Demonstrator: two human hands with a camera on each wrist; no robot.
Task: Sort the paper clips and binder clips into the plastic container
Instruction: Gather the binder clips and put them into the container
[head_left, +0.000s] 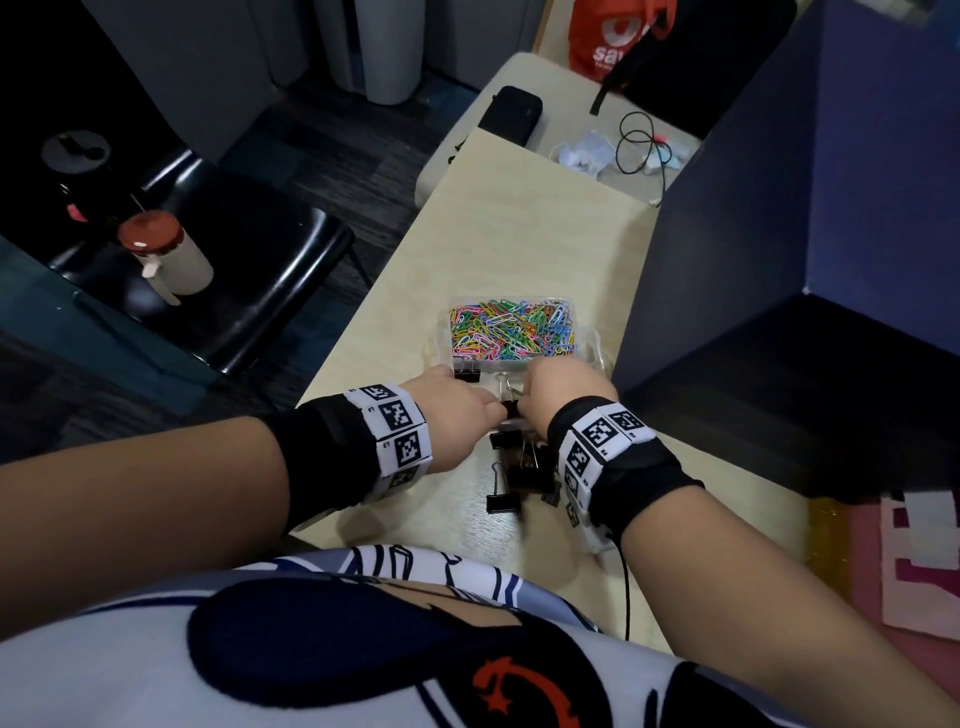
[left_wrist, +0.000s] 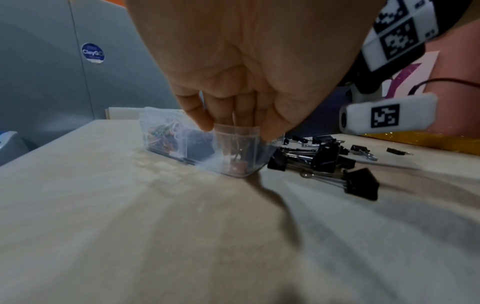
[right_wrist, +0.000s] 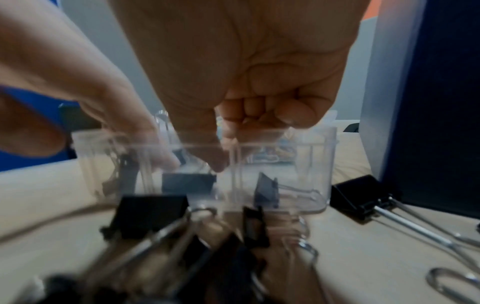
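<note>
A clear plastic container (head_left: 592, 345) sits on the table, its far compartment full of coloured paper clips (head_left: 511, 330). My left hand (head_left: 457, 402) and right hand (head_left: 553, 392) meet over its near compartments. Between them is a black binder clip (head_left: 511, 408), seen through the wall in the right wrist view (right_wrist: 188, 185). The right hand (right_wrist: 218, 164) pinches at its wire handle with thumb and forefinger. The left hand (left_wrist: 233, 123) dips its fingers into the corner compartment around the same clip's wires. Another binder clip (right_wrist: 267, 193) lies in the neighbouring compartment. The view is blurred.
A pile of black binder clips (head_left: 519, 467) lies on the table (head_left: 493, 249) just in front of the container. A blue partition (head_left: 779, 208) stands close on the right. A black case (head_left: 511, 111) and cables (head_left: 639, 140) lie at the far end. A black chair (head_left: 234, 270) with a bottle (head_left: 166, 254) is on the left.
</note>
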